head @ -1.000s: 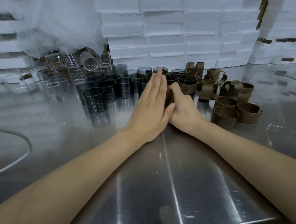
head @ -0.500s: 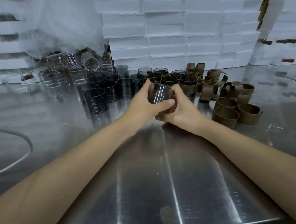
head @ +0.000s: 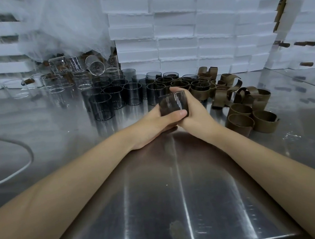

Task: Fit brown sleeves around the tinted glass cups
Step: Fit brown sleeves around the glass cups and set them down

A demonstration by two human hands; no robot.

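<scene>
Both hands hold one tinted glass cup (head: 172, 103) just above the steel table (head: 161, 205), in the middle of the view. My left hand (head: 153, 124) cups it from below and left, thumb across its lower edge. My right hand (head: 194, 113) wraps it from the right and behind. A brown tone shows through the glass; whether a sleeve sits on it I cannot tell. Several bare tinted cups (head: 101, 107) stand behind and to the left. Loose brown sleeves (head: 248, 108) lie in a heap to the right.
Clear glass cups (head: 60, 80) crowd the back left under a plastic bag (head: 70, 21). Stacked white foam boxes (head: 182, 30) wall off the back. A white cable (head: 13, 171) curves over the table at left. Tinted cups with sleeves (head: 197, 85) stand behind my hands.
My left hand went from lying flat against my right hand to gripping the cup. Both hands have turned the cup so that its side now faces me.
</scene>
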